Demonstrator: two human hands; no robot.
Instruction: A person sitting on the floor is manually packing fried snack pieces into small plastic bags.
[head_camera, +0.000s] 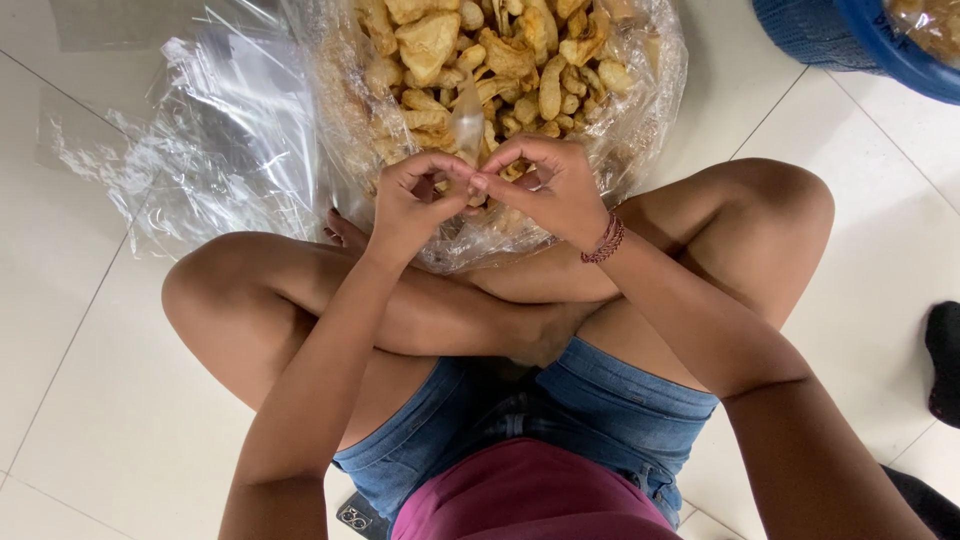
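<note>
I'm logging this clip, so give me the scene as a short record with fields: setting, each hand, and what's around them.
setting: person sitting cross-legged on white tiled floor
left hand: left hand pinches something small at the fingertips, too small to tell
right hand: right hand meets it fingertip to fingertip, bracelet on wrist
in front: big clear bag of fried snacks
left side: loose clear plastic bags
top right: blue basket

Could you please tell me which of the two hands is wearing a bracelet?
The right hand: a reddish beaded bracelet circles its wrist, while the left hand has a bare wrist.
</note>
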